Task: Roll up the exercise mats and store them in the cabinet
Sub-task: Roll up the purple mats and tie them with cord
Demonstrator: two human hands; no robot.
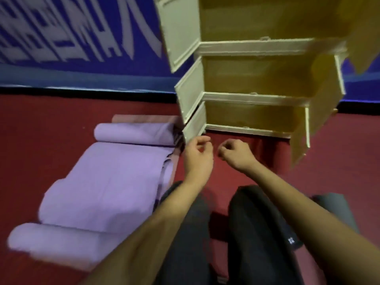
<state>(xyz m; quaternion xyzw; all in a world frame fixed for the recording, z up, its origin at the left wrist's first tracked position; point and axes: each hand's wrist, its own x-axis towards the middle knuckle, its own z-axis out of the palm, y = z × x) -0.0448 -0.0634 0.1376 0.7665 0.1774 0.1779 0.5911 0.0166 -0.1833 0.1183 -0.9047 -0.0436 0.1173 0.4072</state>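
Note:
A purple exercise mat (pixel 107 182) lies on the red floor at the left, curled into rolls at its far end (pixel 133 133) and near end (pixel 57 241). A pinkish mat edge (pixel 144 118) shows beneath it. The cream cabinet (pixel 253 95) stands ahead with three open compartments and doors swung wide. My left hand (pixel 198 153) hovers by the lowest left door, fingers loosely curled, holding nothing. My right hand (pixel 234 152) hangs beside it, fingers curled, also holding nothing. The view is blurred.
My legs in dark trousers (pixel 257 233) fill the lower middle. A grey rolled object (pixel 337 204) lies on the floor at the right. A blue banner (pixel 82 38) with white lettering covers the wall behind. Yellowish cabinet doors (pixel 302 138) jut out at the right.

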